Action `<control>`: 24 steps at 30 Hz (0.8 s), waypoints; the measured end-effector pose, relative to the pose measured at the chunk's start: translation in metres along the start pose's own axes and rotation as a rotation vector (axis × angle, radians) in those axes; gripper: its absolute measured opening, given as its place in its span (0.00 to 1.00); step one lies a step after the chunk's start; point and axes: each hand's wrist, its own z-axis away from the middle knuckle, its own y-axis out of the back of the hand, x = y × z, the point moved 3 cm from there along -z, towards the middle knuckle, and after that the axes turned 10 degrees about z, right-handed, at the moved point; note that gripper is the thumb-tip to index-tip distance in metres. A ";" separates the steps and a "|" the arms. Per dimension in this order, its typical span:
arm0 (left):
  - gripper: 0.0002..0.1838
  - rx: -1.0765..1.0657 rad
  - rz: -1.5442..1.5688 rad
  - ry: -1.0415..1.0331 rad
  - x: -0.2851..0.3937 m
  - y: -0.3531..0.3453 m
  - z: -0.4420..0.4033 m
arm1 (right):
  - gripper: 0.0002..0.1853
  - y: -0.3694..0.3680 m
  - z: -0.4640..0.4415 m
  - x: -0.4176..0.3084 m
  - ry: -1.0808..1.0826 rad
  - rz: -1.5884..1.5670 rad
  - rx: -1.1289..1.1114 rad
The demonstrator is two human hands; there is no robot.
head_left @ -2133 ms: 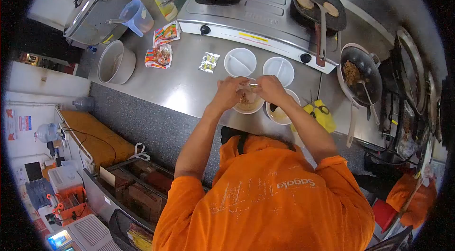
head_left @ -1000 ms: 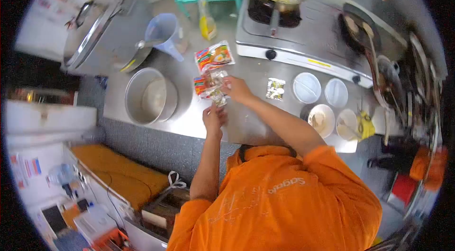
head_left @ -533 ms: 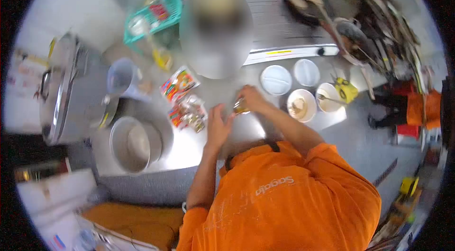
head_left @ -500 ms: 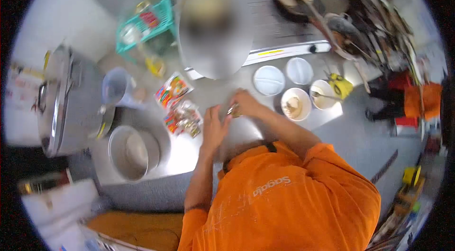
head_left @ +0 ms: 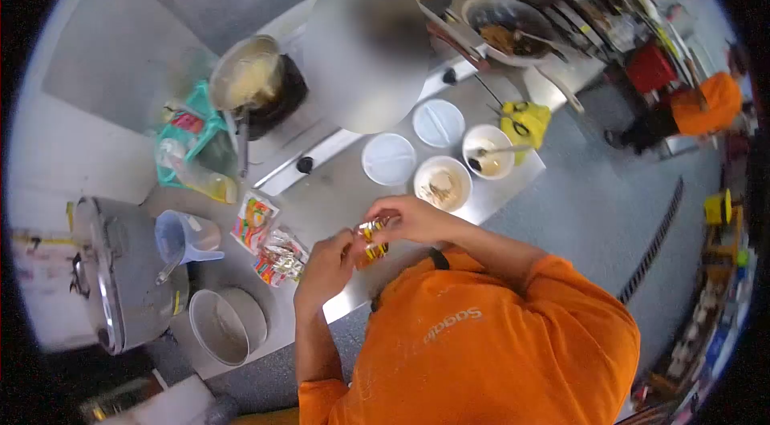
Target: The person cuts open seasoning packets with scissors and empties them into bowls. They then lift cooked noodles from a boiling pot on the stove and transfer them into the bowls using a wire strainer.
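Observation:
Pinched between the fingers of my left hand [head_left: 325,269] and my right hand [head_left: 411,220] is a small shiny yellow-and-dark sachet [head_left: 371,242], held over the counter's front edge. To the right of it stands a white bowl [head_left: 443,184] with pale powder or seasoning inside. Beyond that is a second white bowl [head_left: 488,152] holding a spoon and something dark. Two round white lids [head_left: 389,159] lie behind the bowls. Left of my hands are a red noodle packet [head_left: 255,220] and crumpled silver sachets [head_left: 282,255].
A gas stove [head_left: 313,154] with a noodle pot [head_left: 250,76] stands behind; a grey blur covers part of it. At left are an empty pot [head_left: 228,327], a blue jug [head_left: 186,236] and a large cooker [head_left: 120,273]. Another person [head_left: 706,104] is far right.
My hands have gone from the bowls to the packets, then back rightwards with a small sachet. My left hand has closed in on the sachet beside my right. The view has turned.

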 end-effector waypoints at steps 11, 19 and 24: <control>0.07 -0.012 0.004 -0.115 0.076 -0.052 -0.069 | 0.31 0.146 0.045 0.007 0.190 -0.302 -0.059; 0.14 -0.049 -0.166 -0.018 0.135 -0.097 -0.124 | 0.22 0.190 0.058 0.007 0.348 0.362 -0.126; 0.11 0.450 0.253 -0.092 0.127 -0.139 -0.145 | 0.10 0.221 0.064 0.044 0.196 -0.101 0.074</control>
